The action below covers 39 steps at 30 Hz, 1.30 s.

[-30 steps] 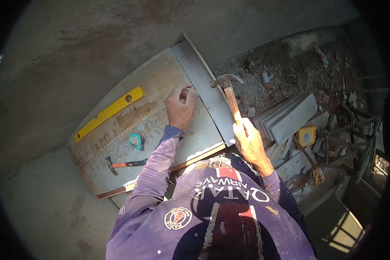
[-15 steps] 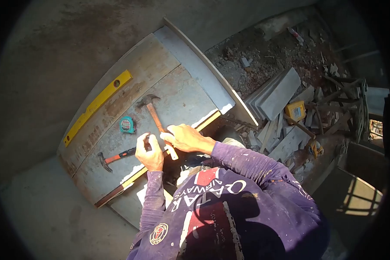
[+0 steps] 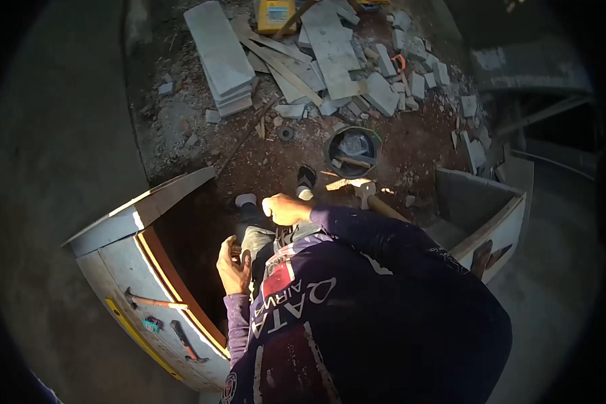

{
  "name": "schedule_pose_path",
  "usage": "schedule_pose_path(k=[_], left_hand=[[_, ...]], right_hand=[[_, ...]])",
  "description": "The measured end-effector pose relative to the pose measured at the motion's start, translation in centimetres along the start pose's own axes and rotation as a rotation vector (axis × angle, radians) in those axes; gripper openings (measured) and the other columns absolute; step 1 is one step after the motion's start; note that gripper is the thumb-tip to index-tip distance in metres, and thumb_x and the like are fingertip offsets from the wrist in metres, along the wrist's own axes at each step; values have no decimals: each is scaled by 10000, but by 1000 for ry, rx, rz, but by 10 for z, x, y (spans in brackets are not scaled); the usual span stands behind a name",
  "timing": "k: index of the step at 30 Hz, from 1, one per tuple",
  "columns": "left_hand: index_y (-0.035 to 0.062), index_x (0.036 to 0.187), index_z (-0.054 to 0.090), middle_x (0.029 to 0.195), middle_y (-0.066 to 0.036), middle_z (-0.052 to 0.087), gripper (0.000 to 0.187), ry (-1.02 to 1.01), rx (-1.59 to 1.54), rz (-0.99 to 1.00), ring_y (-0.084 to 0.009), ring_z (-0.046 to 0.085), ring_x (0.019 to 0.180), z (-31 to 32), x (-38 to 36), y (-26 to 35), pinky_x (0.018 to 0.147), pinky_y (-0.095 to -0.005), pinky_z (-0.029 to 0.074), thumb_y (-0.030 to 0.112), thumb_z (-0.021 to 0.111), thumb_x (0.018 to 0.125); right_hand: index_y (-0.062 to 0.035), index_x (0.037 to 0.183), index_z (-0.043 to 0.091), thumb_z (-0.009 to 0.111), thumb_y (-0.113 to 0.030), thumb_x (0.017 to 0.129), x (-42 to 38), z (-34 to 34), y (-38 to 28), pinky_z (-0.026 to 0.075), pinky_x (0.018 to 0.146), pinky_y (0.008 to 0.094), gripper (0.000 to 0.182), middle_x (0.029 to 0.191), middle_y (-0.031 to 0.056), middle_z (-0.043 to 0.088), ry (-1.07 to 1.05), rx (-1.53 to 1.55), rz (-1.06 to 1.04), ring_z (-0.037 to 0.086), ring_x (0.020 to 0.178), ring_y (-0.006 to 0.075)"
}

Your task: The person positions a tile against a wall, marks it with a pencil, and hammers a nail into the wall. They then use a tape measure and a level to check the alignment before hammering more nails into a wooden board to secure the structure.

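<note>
My left hand (image 3: pixel 234 267) is raised in front of my body with its fingers curled inward; whatever they may hold is too small to make out. Up and to its right, my right hand (image 3: pixel 286 209) is closed, its back toward me, and the inside of the grip is hidden. Neither hand touches the panelled bench (image 3: pixel 118 266) at the left. On it lie a claw hammer (image 3: pixel 156 301) with a wooden handle, a second hammer (image 3: pixel 187 342) with a dark grip, a teal tape measure (image 3: pixel 152 324) and a yellow spirit level (image 3: pixel 140 340).
A black bucket (image 3: pixel 352 152) with scraps stands on the dirt ahead, near my feet. Beyond it are stacked grey slabs (image 3: pixel 219 50), broken pieces, a yellow box (image 3: pixel 275 15) and an orange-handled tool (image 3: pixel 398 64). A mallet-like tool (image 3: pixel 377 200) and a box-shaped structure (image 3: pixel 481 215) are at the right.
My view has swung right, so the bench now sits at the lower left. Both hands have come away from above it, and my right hand has left the wooden hammer handle.
</note>
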<state>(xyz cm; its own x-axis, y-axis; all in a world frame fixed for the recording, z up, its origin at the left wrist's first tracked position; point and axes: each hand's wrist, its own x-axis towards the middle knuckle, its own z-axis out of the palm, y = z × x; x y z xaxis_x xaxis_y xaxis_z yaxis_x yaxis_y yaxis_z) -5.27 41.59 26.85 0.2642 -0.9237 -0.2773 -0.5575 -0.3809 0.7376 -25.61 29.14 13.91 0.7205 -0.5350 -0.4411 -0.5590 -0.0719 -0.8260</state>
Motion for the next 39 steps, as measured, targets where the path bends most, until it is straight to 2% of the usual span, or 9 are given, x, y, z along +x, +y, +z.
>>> schedule_pose_path(k=[3, 9, 11, 15, 19, 21, 24, 31, 39], left_hand=[[17, 1071, 663, 963, -186, 671, 346, -299, 202, 86, -366, 659, 905, 27, -14, -4, 839, -406, 527, 134, 748, 756], [49, 1117, 645, 1089, -182, 646, 404, -528, 423, 123, -392, 589, 1021, 40, -15, -14, 911, -486, 461, 196, 773, 763], [62, 1166, 624, 1146, -179, 621, 447, -715, 581, 149, -392, 574, 1052, 63, 8, -35, 910, -496, 460, 217, 765, 771], [80, 1187, 614, 1216, -194, 565, 473, -909, 867, 64, -410, 510, 1131, 81, 13, -36, 939, -536, 418, 239, 740, 760], [120, 1116, 635, 1123, -157, 540, 416, -878, 881, 12, -383, 502, 1080, 80, 14, -44, 924, -538, 383, 259, 726, 735], [120, 1066, 645, 1123, -164, 541, 395, -884, 958, -25, -382, 504, 1070, 84, 17, -42, 906, -537, 384, 276, 726, 712], [122, 1024, 646, 1069, -152, 558, 378, -864, 1033, 8, -361, 524, 1033, 75, 15, -53, 876, -521, 406, 268, 722, 683], [121, 1065, 641, 1091, -155, 560, 389, -876, 1136, 11, -358, 531, 1035, 76, 21, -50, 875, -515, 422, 278, 716, 718], [120, 1113, 636, 1116, -159, 561, 401, -887, 1160, 46, -356, 539, 1038, 75, 21, -50, 873, -508, 440, 289, 710, 757]], right_hand=[[-3, 938, 647, 608, -126, 749, -79, -23, 59, 525, 762, 511, 229, 903, 249, 694, 162, 163, 356, 676, 874, 441], [-45, 1067, 661, 589, -176, 795, -129, 44, 239, 503, 877, 489, 311, 1039, 238, 686, 605, 372, 853, 636, 1028, 433], [-38, 1072, 681, 569, -164, 855, -101, 98, 346, 501, 873, 484, 275, 1014, 210, 685, 723, 126, 790, 642, 1000, 397], [-31, 1116, 676, 563, -165, 874, -46, 86, 396, 515, 821, 504, 299, 925, 205, 696, 1055, 465, 900, 655, 888, 399], [-105, 1011, 735, 589, -182, 858, 45, 97, 524, 521, 900, 444, 225, 1095, 140, 708, 1236, 789, 870, 663, 1032, 340], [-78, 991, 735, 567, -182, 886, 49, 45, 527, 536, 890, 457, 224, 1067, 162, 712, 892, 239, 952, 674, 1013, 355], [-13, 884, 726, 499, -216, 929, 101, 51, 568, 547, 864, 482, 308, 993, 223, 712, 1036, 493, 1410, 689, 955, 404], [37, 925, 719, 352, -303, 992, 103, 36, 575, 518, 917, 524, 505, 1010, 277, 694, 1111, 601, 1312, 662, 991, 470], [39, 836, 728, 364, -293, 988, 97, 35, 569, 514, 902, 513, 516, 939, 302, 687, 1204, 581, 1283, 670, 938, 466]])
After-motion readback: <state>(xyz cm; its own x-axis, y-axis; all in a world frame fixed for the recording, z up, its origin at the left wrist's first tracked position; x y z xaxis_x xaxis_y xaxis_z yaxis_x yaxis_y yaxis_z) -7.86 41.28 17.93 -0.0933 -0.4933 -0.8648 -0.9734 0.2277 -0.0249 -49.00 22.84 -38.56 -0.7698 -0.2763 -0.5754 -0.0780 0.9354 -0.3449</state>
